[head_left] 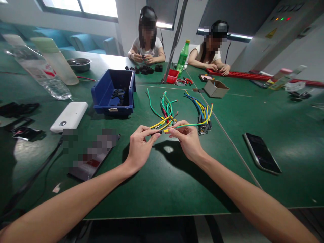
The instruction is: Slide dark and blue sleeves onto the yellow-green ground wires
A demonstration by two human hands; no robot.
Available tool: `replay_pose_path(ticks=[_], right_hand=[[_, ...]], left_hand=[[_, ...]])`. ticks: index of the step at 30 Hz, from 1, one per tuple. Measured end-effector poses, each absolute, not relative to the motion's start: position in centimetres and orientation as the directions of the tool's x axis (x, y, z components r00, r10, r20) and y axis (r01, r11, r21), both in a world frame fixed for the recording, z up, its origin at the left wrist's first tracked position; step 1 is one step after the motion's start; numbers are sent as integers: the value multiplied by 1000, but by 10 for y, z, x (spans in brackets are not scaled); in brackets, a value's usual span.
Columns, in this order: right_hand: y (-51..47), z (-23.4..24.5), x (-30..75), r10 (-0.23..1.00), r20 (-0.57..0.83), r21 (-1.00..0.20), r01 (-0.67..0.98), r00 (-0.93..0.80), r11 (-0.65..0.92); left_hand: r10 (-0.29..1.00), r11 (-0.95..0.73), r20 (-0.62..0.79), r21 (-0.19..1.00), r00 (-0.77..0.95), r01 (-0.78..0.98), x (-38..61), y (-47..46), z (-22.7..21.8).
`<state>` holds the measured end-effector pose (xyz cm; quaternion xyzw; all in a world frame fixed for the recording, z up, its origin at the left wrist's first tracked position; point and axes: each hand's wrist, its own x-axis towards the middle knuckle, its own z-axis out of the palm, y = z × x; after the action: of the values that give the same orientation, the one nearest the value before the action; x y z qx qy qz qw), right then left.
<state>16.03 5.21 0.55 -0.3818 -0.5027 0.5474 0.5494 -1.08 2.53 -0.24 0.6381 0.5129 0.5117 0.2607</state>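
Observation:
My left hand is closed in a pinch on a small black part, possibly a terminal cover; most of it hides behind the fingers. Facing it, my right hand pinches a yellow-green wire near its yellow-sleeved end. The two tips nearly meet; whether they touch I cannot tell. Just beyond my fingers lie loose green wires and yellow wires. To the right rests a bundle of blue and yellow wires with black terminal ends.
A blue bin with black parts stands left of the wires. Around it are a white power bank, water bottle and dark packet. A phone lies right, a cardboard box farther back. Two people work across the table.

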Motion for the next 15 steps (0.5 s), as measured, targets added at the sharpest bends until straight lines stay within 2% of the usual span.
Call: replay_pose_path(ticks=[5,15], right_hand=[[53,6,161,986,105,-972,-224,-131,74],[53,8,161,966,152,-980,-157,-209,120]], left_hand=[[912,-354,407,849,-57,391,-12,25,-3],[930,-321,363,874,-52,364,-11,26,-5]])
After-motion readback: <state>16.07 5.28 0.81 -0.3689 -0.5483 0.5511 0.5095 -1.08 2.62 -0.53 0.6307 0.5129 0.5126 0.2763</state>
